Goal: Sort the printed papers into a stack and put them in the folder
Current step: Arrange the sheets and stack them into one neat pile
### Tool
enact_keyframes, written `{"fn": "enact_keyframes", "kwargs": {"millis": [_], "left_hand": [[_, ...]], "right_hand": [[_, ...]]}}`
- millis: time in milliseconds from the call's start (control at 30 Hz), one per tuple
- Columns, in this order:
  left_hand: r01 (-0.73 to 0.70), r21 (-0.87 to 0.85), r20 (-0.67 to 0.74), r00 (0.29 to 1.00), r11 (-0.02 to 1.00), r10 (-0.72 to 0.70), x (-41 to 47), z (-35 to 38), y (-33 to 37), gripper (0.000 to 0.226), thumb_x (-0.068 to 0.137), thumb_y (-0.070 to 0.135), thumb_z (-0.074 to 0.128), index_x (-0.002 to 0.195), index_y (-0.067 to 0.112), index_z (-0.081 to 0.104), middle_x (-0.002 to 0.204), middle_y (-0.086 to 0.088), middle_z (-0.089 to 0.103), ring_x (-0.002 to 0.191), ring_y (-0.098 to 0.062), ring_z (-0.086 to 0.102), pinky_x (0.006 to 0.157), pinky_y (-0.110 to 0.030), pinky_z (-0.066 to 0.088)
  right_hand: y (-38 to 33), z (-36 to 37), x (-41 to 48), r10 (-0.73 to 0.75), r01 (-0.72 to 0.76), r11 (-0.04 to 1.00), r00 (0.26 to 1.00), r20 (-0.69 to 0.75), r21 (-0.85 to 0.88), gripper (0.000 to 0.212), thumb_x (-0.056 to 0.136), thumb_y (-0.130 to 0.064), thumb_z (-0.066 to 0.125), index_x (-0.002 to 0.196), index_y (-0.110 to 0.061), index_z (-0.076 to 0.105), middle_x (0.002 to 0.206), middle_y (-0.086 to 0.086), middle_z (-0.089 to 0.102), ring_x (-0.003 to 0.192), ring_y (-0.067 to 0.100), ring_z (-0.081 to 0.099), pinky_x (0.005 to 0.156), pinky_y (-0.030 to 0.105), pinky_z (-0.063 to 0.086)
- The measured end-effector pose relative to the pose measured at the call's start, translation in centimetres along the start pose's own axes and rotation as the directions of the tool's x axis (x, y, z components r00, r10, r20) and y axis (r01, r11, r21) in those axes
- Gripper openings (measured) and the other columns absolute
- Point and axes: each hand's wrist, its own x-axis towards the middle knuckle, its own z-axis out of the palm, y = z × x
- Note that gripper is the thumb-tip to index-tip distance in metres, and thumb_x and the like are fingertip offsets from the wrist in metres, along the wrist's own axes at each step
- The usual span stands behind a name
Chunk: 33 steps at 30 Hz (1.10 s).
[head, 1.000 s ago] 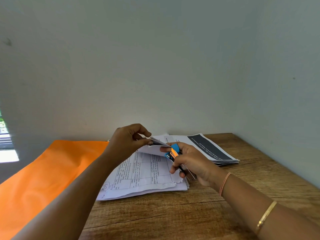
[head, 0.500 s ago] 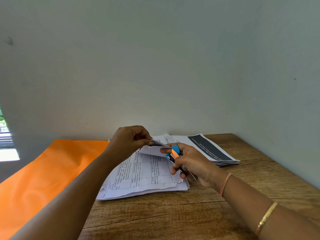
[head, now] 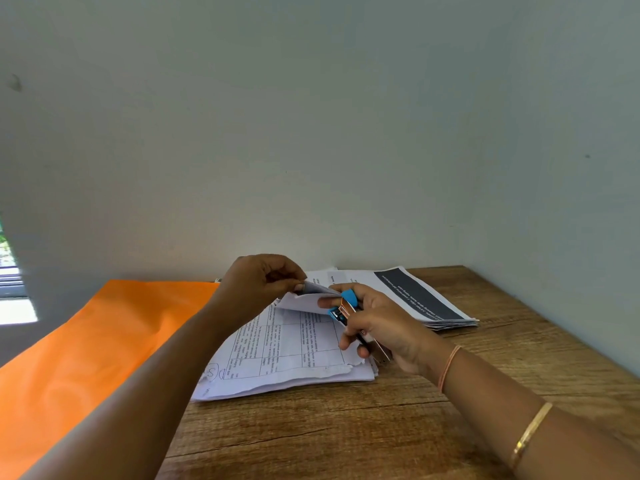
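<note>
1. The wooden table (head: 346, 441) sits in a corner, with plain wall along its far edge and its right edge. Bare wood lies in front of the papers and to the right of the right forearm.
2. The orange folder (head: 86, 358) lies flat on the left, from the far wall to the near left. Whether its right edge goes under the papers cannot be told.
3. The near stack of printed papers (head: 287, 362) lies mid-table. Its top sheet carries a printed table, its near edge is ragged, and its far right corner is lifted.
4. The left hand (head: 258, 285) pinches that lifted corner between the thumb and curled fingertips.
5. The right hand (head: 381, 329) has its fingers wrapped round a blue and orange stapler (head: 343, 306), whose nose meets the lifted corner.
6. A second stack (head: 415, 299), with a dark band on its top sheet, lies just behind the right hand, toward the corner.
7. A gold bangle (head: 530, 434) and a thread band (head: 448, 367) circle the right forearm, and a bright window (head: 14, 292) shows at far left.
</note>
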Motion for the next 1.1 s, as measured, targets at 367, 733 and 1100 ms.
{"fn": "enact_keyframes", "kwargs": {"millis": [367, 733, 1100], "left_hand": [[-0.028, 0.018, 0.04, 0.999, 0.999, 0.027, 0.1, -0.1, 0.1, 0.025, 0.083, 0.014, 0.069, 0.079, 0.038, 0.066, 0.078, 0.023, 0.068, 0.077, -0.003, 0.064, 0.066, -0.012, 0.05], [-0.041, -0.161, 0.072, 0.996, 0.986, 0.053, -0.2, 0.5, 0.0, 0.036, 0.078, -0.006, 0.066, 0.09, 0.024, 0.05, 0.103, 0.01, 0.067, 0.093, -0.004, 0.066, 0.085, -0.017, 0.052], [-0.053, -0.069, -0.051, 0.997, 0.996, 0.049, -0.1, 1.2, 0.5, 0.047, 0.081, 0.004, 0.069, 0.094, 0.036, 0.038, 0.103, 0.014, 0.063, 0.081, 0.001, 0.066, 0.075, -0.009, 0.05]], "right_hand": [[-0.3, -0.2, -0.2, 0.002, -0.002, 0.998, 1.0, -0.011, 0.055, 0.049, 0.084, 0.013, 0.043, 0.118, -0.019, 0.06, 0.12, 0.013, 0.053, 0.06, 0.014, 0.064, 0.042, 0.019, 0.039], [-0.6, -0.5, -0.1, 0.015, -0.008, 0.992, 0.998, -0.059, 0.124, 0.048, 0.083, 0.014, 0.043, 0.12, -0.011, 0.061, 0.106, 0.012, 0.057, 0.057, 0.014, 0.063, 0.039, 0.018, 0.039], [-0.7, -0.4, -0.3, 0.016, -0.012, 0.994, 0.999, -0.033, 0.108, 0.048, 0.083, 0.014, 0.041, 0.115, -0.014, 0.063, 0.108, 0.005, 0.059, 0.058, 0.014, 0.062, 0.042, 0.018, 0.039]]}}
